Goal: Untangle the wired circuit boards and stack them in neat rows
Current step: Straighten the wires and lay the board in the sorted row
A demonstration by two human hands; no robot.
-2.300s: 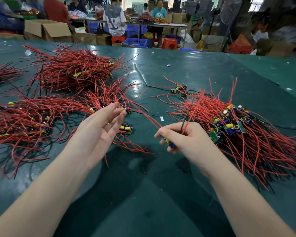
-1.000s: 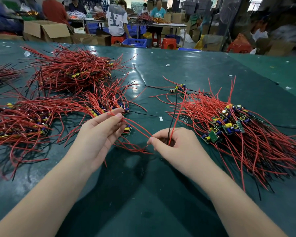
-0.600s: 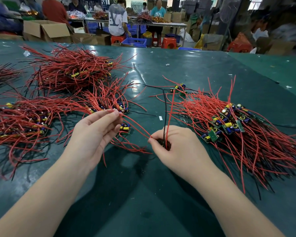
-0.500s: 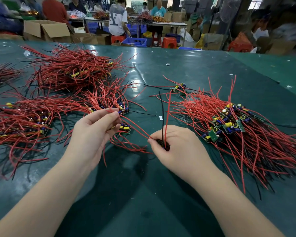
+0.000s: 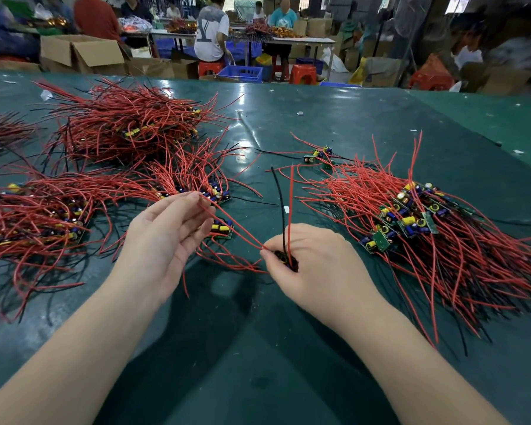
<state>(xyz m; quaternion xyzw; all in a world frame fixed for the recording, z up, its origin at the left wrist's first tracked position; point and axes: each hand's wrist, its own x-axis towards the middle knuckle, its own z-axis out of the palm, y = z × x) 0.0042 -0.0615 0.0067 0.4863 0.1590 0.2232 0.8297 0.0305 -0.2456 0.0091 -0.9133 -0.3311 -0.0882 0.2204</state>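
Note:
My right hand (image 5: 311, 265) grips a small circuit board (image 5: 284, 259), mostly hidden in the fingers. Its black wire and a red wire (image 5: 290, 204) stick straight up from the hand. Another red wire (image 5: 233, 227) of that board runs up-left to my left hand (image 5: 166, 237), which pinches it between thumb and fingertips. Tangled boards with red wires lie in heaps at the left (image 5: 40, 219) and back left (image 5: 126, 127). A sorted stack of boards (image 5: 408, 216) lies at the right, wires fanned out.
A green mat (image 5: 258, 348) covers the table. One loose board (image 5: 319, 154) lies behind the right stack, another (image 5: 223, 230) just under my left fingers. Beyond the far edge stand cardboard boxes (image 5: 80, 53), stools, blue crates and several seated people.
My right hand has drawn the board slightly left and toward me, swinging its upright wires from a tilt to vertical. My left fingers have curled from open onto a red wire.

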